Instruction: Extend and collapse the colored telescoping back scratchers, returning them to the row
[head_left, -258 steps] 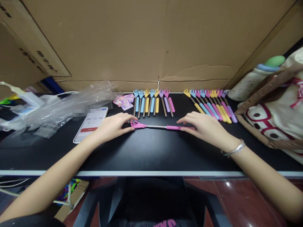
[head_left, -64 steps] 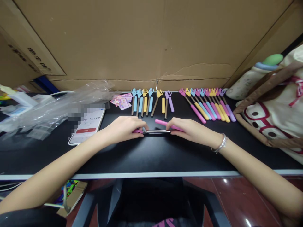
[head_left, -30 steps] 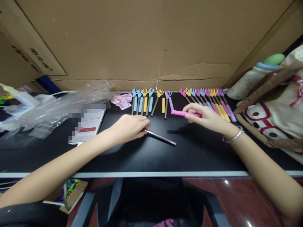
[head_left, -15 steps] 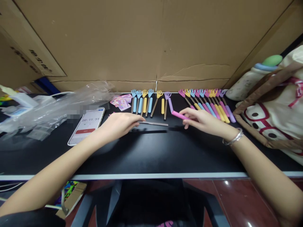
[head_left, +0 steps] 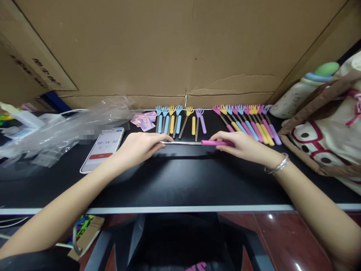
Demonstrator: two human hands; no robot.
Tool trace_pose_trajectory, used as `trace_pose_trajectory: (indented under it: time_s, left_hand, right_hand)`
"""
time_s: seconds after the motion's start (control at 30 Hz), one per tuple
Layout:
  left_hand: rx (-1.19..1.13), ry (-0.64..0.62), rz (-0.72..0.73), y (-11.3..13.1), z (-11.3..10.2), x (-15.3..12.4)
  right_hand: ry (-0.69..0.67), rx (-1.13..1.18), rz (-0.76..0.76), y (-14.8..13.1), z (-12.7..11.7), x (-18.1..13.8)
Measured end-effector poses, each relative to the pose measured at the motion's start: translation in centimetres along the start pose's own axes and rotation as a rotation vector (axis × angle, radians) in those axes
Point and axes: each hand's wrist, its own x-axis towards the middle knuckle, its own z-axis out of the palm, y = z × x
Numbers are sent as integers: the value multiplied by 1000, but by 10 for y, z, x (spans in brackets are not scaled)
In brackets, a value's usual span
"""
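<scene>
Cardboard (head_left: 135, 49) behind black desk (head_left: 180, 184), pink handle (head_left: 208, 143).

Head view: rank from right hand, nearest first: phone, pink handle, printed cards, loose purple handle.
1. Pink handle: in the right hand.
2. Loose purple handle: behind, to the left.
3. Printed cards: farther left.
4. Phone: farthest left.

Silvery bracelet (head_left: 279, 168) on right wrist (head_left: 273, 158); pink lettering (head_left: 196, 267) on black clothing (head_left: 176, 263).

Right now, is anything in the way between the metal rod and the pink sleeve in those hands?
Nothing visible. The left hand holds the metal rod, its end at the pink sleeve in the right hand; the loose purple sleeve lies farther back.
</scene>
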Motion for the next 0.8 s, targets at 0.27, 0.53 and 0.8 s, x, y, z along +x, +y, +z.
trace_pose_trajectory:
  time_s: [0.27,0.53,0.8]
  left_hand:
    - [-8,27,21,-1,2,0]
    - [-10,56,35,-1,3,0]
    - [4,62,34,0,3,0]
  right_hand:
    - [1,-53,7,-5,-3,-3]
    - [-13,-64,-15,-4,-1,-2]
    - [-37,-95,36,-6,0,-2]
